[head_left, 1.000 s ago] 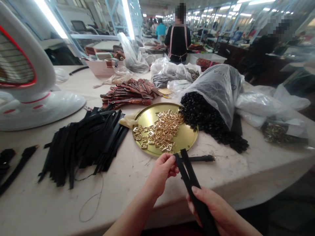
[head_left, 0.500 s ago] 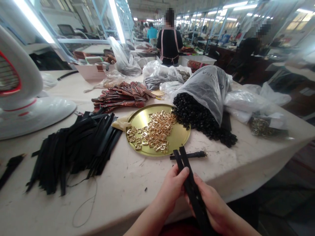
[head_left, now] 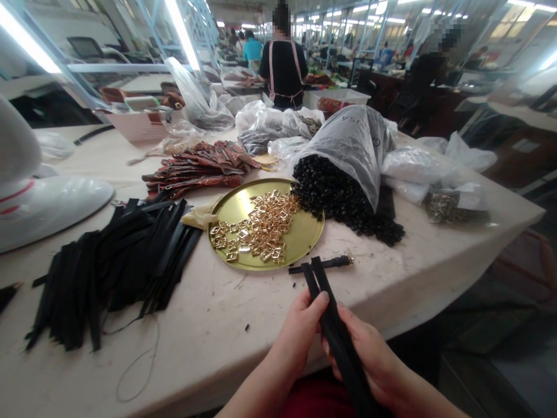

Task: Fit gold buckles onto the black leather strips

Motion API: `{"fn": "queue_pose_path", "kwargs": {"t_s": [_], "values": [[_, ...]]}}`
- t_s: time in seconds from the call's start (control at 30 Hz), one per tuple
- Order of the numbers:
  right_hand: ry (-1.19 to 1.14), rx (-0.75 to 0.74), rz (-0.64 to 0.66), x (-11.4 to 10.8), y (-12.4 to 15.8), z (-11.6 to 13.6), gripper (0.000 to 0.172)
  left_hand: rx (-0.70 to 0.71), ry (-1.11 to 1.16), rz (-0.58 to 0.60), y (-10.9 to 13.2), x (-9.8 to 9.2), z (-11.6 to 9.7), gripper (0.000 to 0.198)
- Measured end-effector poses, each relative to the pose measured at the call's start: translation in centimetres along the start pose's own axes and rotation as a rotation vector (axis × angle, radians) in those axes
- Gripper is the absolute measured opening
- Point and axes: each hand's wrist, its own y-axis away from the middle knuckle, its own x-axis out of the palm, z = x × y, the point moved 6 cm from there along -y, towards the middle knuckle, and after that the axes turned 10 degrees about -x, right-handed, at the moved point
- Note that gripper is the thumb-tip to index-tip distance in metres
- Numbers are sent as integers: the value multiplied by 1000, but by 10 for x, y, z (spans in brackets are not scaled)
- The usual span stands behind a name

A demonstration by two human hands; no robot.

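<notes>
Two black straps [head_left: 337, 331] lie side by side between my hands near the table's front edge, their upper ends slightly apart. My left hand [head_left: 302, 325] pinches them from the left, thumb on top. From the right, my right hand [head_left: 369, 348] wraps round them lower down. Just beyond the strap ends, a finished-looking black strap piece with a gold end [head_left: 328, 263] rests on the table. Behind it stands a round gold tray [head_left: 304, 235] holding a heap of gold buckles [head_left: 270, 223]. Many loose black straps [head_left: 117, 267] are piled at the left.
Small black parts [head_left: 339, 194] spill from a plastic bag [head_left: 348, 139] behind the tray. Reddish-brown strips [head_left: 200, 168] lie at the back left. A white appliance base [head_left: 61, 200] stands far left on the table [head_left: 209, 342]. A person in black [head_left: 284, 67] faces away beyond.
The view has shifted, so the table items appear further left. Both hands still hold the black straps, which sit at almost the same place in the picture.
</notes>
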Motion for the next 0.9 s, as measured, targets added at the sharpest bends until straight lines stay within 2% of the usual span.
{"fn": "queue_pose_path", "kwargs": {"t_s": [0.33,0.47,0.57,0.67,0.77,0.9], "values": [[158,-105,-50,-11,1,11,53,-103,77,26,-8,4,9,24],[338,-241,-61,-14,1,23,46,-155,176,108,-2,10,6,25],[466,-319,47,-8,1,30,46,-206,230,136,1,13,6,27],[592,-415,151,-1,-1,33,40,-189,278,91,-2,11,5,23],[660,-546,88,-4,-1,38,39,-178,324,63,-5,11,8,21],[791,-612,15,-8,2,39,32,-200,341,68,-6,13,15,23]]}}
